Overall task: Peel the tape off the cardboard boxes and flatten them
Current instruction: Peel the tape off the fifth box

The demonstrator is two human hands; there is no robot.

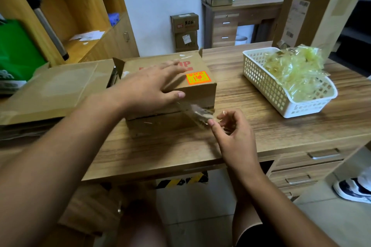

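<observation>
A brown cardboard box (pixel 200 94) with red print and an orange sticker stands on the wooden desk (pixel 251 126). My left hand (pixel 148 86) lies flat on the box's top with straight fingers, the thumb over the front edge. My right hand (pixel 230 132) pinches the free end of a clear tape strip (pixel 195 113) between thumb and forefinger. The strip runs up and left to the seam on the box's front face, where it still sticks.
A white lattice basket (pixel 269 88) full of crumpled yellowish tape sits at the right. Flattened cardboard (pixel 52 90) lies at the left. A tall box (pixel 313 8) stands behind the basket. Desk drawers (pixel 309 168) and a shoe (pixel 353 188) are at the lower right.
</observation>
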